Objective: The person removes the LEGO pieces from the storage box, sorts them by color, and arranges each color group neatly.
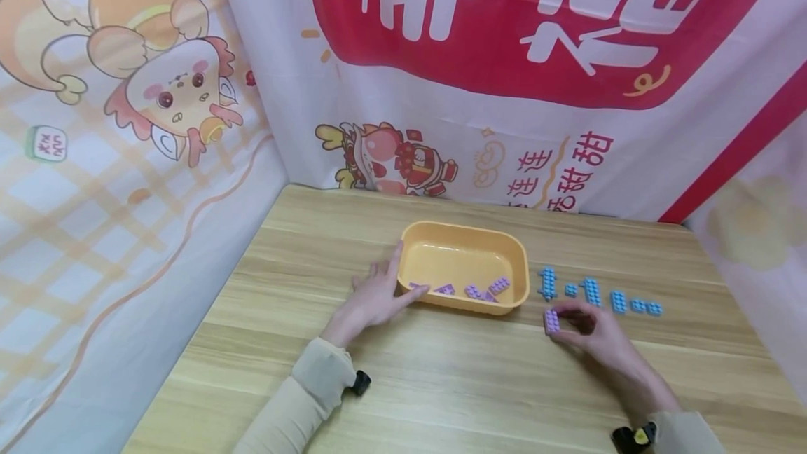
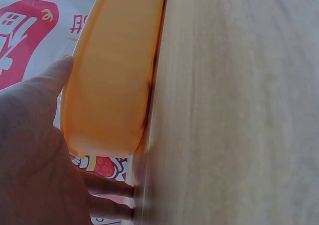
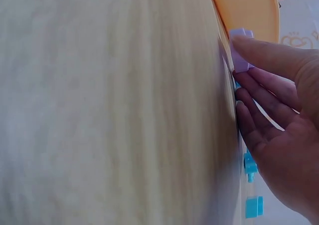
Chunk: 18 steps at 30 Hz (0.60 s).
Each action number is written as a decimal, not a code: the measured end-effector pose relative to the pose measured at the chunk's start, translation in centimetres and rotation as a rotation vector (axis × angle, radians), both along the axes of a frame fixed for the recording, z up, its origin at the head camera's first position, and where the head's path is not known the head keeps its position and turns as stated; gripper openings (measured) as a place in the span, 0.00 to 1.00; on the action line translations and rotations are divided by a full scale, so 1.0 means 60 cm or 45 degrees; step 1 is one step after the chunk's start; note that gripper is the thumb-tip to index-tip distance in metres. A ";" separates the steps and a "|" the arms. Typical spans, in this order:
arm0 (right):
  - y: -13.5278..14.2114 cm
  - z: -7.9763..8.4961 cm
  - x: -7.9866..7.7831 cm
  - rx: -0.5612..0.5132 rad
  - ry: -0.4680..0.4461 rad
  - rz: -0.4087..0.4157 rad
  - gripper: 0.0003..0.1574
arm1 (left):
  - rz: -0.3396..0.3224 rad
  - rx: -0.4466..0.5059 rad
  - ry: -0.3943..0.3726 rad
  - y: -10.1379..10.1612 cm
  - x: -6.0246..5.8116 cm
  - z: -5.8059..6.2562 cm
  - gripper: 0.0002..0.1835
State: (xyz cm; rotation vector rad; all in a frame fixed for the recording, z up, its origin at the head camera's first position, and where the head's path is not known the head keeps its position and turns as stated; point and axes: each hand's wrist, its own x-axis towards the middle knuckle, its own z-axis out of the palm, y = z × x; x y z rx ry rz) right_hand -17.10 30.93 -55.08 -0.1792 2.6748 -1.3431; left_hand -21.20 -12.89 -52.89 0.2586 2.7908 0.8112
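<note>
Hanging at the back, a white printed cloth [image 1: 378,93] displays a red panel [image 1: 498,79] with large white Chinese characters, while a second cloth [image 1: 189,230], checked in orange and printed with a cartoon animal, drapes the left side. Below them stretches a wood-grain tabletop [image 1: 466,384], where a shallow orange-yellow tray [image 1: 520,258] with rounded corners sits. A person in beige sleeves [image 1: 280,408] reaches in, a black device [image 1: 361,382] at each cuff. The left hand [image 1: 370,300] touches the tray's left end, fingers extended, thumb at the near rim. The right hand [image 1: 602,333], just right of the tray, pinches a purple toy brick [image 1: 552,322] between thumb and fingertips, studs showing. Behind that hand, blue pieces form a row, including two long pegged bars [image 1: 591,292]. More purple bricks [image 1: 500,286] lie inside the tray, mostly along its near side. Smallest are three square blue bricks [image 1: 638,305] within the row.
</note>
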 end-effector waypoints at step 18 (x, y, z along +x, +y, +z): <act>0.001 0.004 0.001 0.042 0.074 0.062 0.37 | -0.007 -0.005 0.003 -0.003 0.003 0.004 0.63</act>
